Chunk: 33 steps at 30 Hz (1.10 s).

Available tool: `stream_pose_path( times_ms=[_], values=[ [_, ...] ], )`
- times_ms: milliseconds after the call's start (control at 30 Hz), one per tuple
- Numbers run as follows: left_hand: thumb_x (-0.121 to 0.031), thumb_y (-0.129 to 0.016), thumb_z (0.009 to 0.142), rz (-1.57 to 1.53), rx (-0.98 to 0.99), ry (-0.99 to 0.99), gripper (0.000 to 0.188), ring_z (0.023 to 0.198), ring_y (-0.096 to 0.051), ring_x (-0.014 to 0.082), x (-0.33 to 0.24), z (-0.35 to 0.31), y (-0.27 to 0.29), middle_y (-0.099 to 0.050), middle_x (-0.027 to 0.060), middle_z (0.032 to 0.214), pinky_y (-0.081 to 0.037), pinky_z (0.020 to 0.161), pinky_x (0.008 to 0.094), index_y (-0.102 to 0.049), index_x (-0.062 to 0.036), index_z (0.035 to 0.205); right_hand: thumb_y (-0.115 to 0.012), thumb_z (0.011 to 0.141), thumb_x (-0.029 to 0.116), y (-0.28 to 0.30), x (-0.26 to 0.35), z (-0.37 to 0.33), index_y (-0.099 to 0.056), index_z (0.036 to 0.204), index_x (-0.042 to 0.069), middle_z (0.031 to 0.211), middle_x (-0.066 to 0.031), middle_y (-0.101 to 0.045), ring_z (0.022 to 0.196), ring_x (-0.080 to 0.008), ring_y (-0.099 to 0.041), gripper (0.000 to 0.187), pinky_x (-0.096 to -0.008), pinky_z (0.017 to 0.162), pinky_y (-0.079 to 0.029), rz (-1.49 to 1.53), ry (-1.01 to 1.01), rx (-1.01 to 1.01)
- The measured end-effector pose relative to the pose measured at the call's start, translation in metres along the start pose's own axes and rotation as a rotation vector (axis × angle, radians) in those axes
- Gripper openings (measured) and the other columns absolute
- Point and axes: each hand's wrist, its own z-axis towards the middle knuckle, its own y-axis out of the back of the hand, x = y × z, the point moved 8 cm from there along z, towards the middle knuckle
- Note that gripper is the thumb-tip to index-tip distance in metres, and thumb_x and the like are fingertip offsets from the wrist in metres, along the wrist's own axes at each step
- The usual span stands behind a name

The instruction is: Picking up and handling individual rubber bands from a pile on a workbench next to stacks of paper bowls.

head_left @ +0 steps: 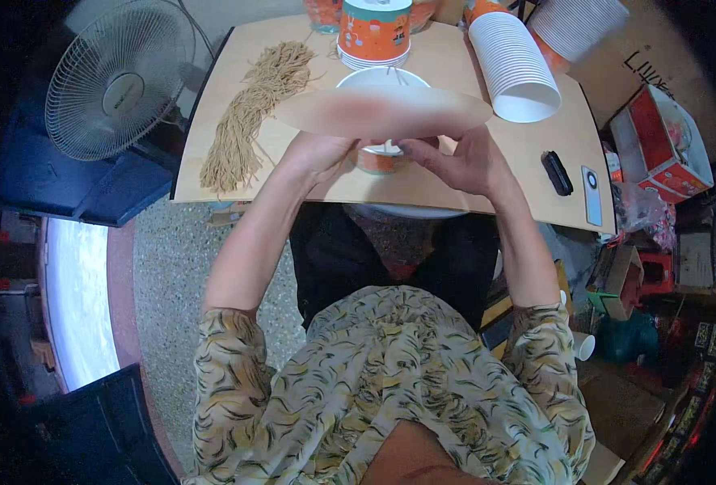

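My left hand (324, 157) and right hand (465, 166) come together over the near middle of the table, fingers bent inward. A blurred oval patch covers most of their fingers. The right thumb points in toward a small white bit between the hands, and both hands look closed; what they grip is hidden. Just below and between them shows an orange and teal printed paper tub (377, 164). Beyond the patch appears a round white tub opening (382, 77) with thin dark strands in it. Whether the opening and printed wall belong to one tub, I cannot tell.
Tan cords (253, 121) lie bundled at the table's left. Upside-down printed tubs (374, 36) stand stacked at the back; a white tub stack (515, 69) lies at right. Near the right edge are a black object (557, 173) and a phone-like slab (591, 196). A fan (122, 93) stands left.
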Motion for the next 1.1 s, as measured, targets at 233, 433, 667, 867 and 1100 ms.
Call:
stream_pose_path(
  times_ms=[233,433,667,867,1100],
  values=[
    [-0.016,-0.057,0.097,-0.068,0.325,0.141,0.020,0.100,-0.068,0.0194,0.014,-0.007,-0.031,-0.067,0.0142,0.109,-0.056,0.086,0.0287,-0.059,0.0003,0.108,-0.065,0.088,0.009,0.000,0.012,0.050,-0.068,0.102,0.002,0.080,0.0001,-0.063,0.077,-0.0069,-0.056,0.015,-0.0242,0.068,-0.046,0.011,-0.024,0.220],
    [-0.017,-0.060,0.096,-0.164,0.413,0.170,0.018,0.097,-0.068,0.0195,0.019,-0.013,-0.036,-0.067,0.0114,0.102,-0.056,0.084,0.0279,-0.059,-0.0012,0.106,-0.064,0.089,0.007,-0.005,-0.036,0.069,-0.067,0.102,-0.001,0.086,-0.0018,-0.065,0.081,-0.0083,-0.059,0.015,-0.0250,0.076,-0.050,0.114,-0.003,0.161],
    [-0.013,-0.061,0.095,-0.209,0.324,0.156,0.016,0.088,-0.067,0.0161,0.018,-0.017,-0.023,-0.066,0.0098,0.098,-0.056,0.079,0.0274,-0.059,0.0005,0.104,-0.065,0.089,0.006,0.047,-0.035,0.017,-0.069,0.098,-0.002,0.088,-0.0038,-0.068,0.082,-0.0092,-0.061,0.013,-0.0242,0.076,-0.050,-0.123,-0.184,-0.246],
    [-0.012,-0.062,0.094,-0.144,0.296,0.138,0.017,0.082,-0.068,0.0158,0.017,-0.016,-0.031,-0.067,0.0106,0.094,-0.056,0.076,0.0252,-0.059,0.0020,0.104,-0.069,0.087,0.006,0.026,0.005,-0.008,-0.069,0.098,-0.002,0.083,-0.0030,-0.067,0.075,-0.0072,-0.057,0.014,-0.0242,0.069,-0.048,-0.019,-0.121,-0.060],
    [-0.012,-0.062,0.095,-0.032,0.183,0.135,0.019,0.084,-0.069,0.0168,0.014,-0.021,-0.040,-0.068,0.0107,0.094,-0.056,0.073,0.0243,-0.061,0.0024,0.107,-0.068,0.086,0.006,0.026,-0.004,-0.019,-0.066,0.092,-0.004,0.070,-0.0054,-0.063,0.062,-0.0082,-0.052,0.012,-0.0271,0.058,-0.047,-0.132,-0.156,-0.085]
  ],
)
